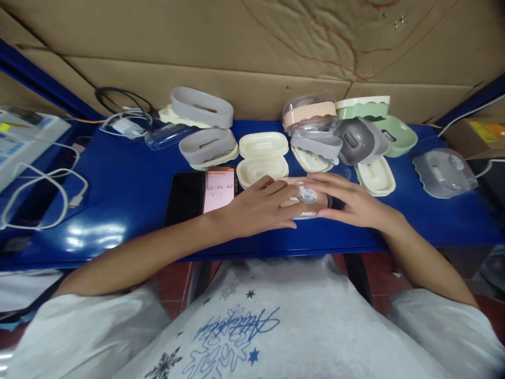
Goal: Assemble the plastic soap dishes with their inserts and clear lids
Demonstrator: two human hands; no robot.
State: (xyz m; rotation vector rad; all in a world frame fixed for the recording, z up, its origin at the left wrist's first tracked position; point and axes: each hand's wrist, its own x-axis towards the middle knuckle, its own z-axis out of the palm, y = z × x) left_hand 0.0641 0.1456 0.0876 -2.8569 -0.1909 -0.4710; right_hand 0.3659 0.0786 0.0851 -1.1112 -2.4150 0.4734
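Observation:
A small peach-coloured soap box (306, 195) with a clear lid and a round white label lies near the front of the blue table. My left hand (266, 208) reaches over its left end, the fingers bent across the top. From the right, my right hand (347, 202) grips the other end, index finger along the far edge and thumb at the near side. Both hands cover much of the box. Just behind it sit a cream soap dish and tray (263, 145) and a grey wavy-edged dish (317, 147).
Left of my hands lies a phone (219, 197) showing a timer. Grey soap boxes (203, 108) stand at the back left, green ones (363, 108) at the back right. A clear lid (444, 173) lies far right. White cables (43, 200) lie on the left.

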